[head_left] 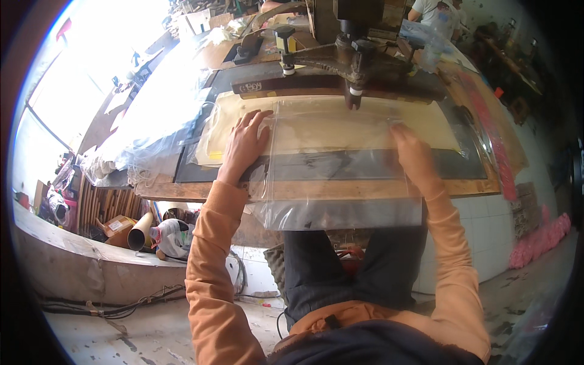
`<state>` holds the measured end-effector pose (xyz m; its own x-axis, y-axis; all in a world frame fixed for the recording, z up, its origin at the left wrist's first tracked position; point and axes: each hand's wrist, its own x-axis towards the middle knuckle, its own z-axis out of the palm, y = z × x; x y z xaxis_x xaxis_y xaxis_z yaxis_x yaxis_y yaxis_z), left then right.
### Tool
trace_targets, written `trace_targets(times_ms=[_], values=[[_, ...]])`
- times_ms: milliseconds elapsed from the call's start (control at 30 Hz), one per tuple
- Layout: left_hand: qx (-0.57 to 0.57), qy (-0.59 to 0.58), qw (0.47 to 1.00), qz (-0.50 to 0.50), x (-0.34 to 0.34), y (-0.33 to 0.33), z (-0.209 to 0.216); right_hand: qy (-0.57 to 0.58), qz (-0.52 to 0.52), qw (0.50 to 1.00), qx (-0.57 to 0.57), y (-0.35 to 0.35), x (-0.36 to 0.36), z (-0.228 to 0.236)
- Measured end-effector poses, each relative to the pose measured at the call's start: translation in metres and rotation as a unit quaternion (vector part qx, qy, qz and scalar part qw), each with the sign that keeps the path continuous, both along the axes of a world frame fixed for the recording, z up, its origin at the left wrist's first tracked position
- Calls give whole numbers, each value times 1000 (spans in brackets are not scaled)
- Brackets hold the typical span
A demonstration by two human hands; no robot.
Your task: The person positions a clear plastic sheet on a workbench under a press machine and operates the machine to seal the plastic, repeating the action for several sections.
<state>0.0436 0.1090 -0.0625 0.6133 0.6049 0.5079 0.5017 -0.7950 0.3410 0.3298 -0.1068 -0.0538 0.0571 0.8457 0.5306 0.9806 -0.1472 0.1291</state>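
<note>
A clear plastic sheet (340, 213) lies across the worktable and hangs over its front edge towards my lap. Whether it is a single layer or a bag, I cannot tell. My left hand (247, 141) rests flat along its left edge, fingers stretched out over a cream-coloured pad (220, 137). At the right edge of the plastic, my right hand (411, 149) has its fingers closed on it, slightly blurred. Just beyond both hands, the dark bar (383, 91) of a press stands over the far side of the pad.
Crumpled clear plastic (164, 131) is heaped on the left. A red strip (486, 131) runs along the right side of the table. Below on the left are a cardboard tube (140, 232) and a box (118, 226). A pink bundle (540, 242) lies at lower right. Another person (431, 11) is at the back.
</note>
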Motion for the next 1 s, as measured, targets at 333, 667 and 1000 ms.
trace_targets(times_ms=[333,667,1000], values=[[-1,35,999,17,0,-3,5,38,56,997,-40,12,15,16],[8,5,1000,3,1,-4,7,59,163,981,-88,27,35,14],[-73,16,997,24,7,-10,17,127,190,968,-100,24,34,24]])
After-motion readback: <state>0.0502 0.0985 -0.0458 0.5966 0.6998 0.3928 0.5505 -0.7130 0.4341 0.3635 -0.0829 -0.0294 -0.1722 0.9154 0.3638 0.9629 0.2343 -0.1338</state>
